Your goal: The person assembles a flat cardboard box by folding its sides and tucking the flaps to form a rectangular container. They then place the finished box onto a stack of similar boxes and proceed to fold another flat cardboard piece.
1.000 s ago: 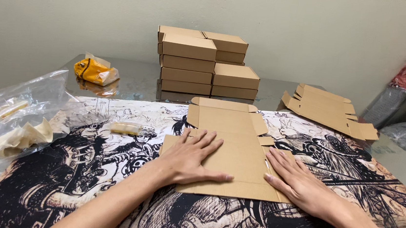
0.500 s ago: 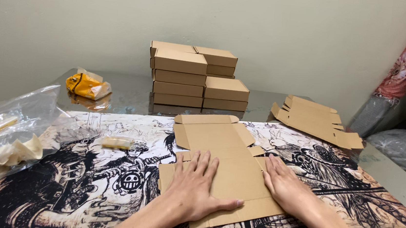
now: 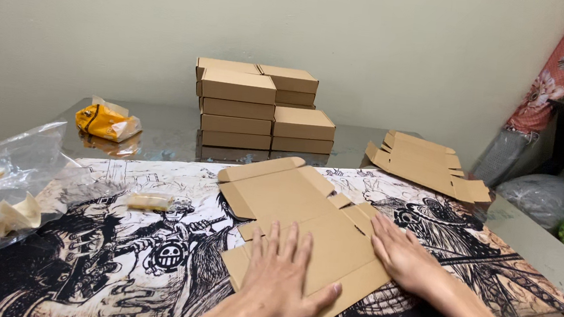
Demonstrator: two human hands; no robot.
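Both grips, left hand and right hand, press flat cardboard, fingers spread.

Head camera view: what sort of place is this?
Probably a home packing spot. Both hands press a flat brown cardboard box blank on a black-and-white illustrated table mat, with a stack of folded brown cardboard boxes behind and a floral curtain at right.

We are pressing both hands on the flat cardboard blank lying on the printed mat, left hand nearer us, right hand at its right edge. Behind it the folded boxes are standing stacked on the surface; more blanks are lying right, plastic bags left, holding perhaps paper.
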